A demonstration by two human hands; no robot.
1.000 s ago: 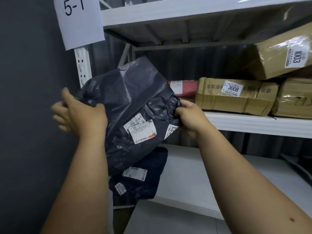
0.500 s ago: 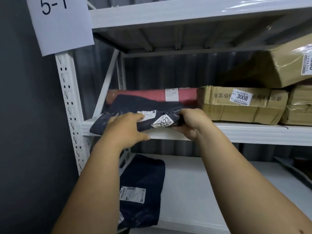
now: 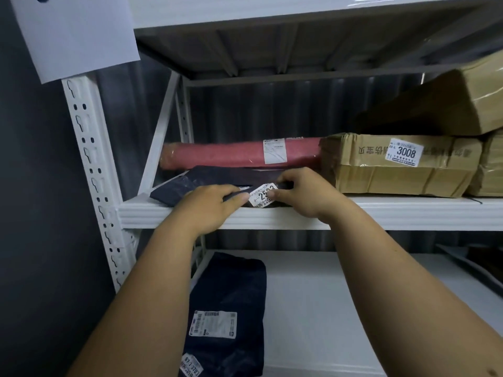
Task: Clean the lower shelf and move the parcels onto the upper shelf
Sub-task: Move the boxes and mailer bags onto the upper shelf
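Observation:
A dark plastic parcel (image 3: 217,176) lies flat at the left end of the upper shelf (image 3: 408,212), in front of a red roll parcel (image 3: 217,156). My left hand (image 3: 209,206) rests on its front edge with the fingers curled over it. My right hand (image 3: 304,193) pinches the parcel's front right corner, beside a white number label (image 3: 262,195). A second dark parcel (image 3: 228,311) with a white shipping label lies on the left of the lower shelf (image 3: 340,308), below my left forearm.
Brown cardboard boxes fill the right of the upper shelf: a box labelled 3008 (image 3: 394,165), a tilted one on top (image 3: 449,104), another at the far right (image 3: 492,170). A white perforated upright (image 3: 92,170) stands left, with a paper sign (image 3: 73,31) above.
The dark parcel went from being held up in front of the shelf to lying flat on the upper shelf. Both hands followed it and now sit at its front edge.

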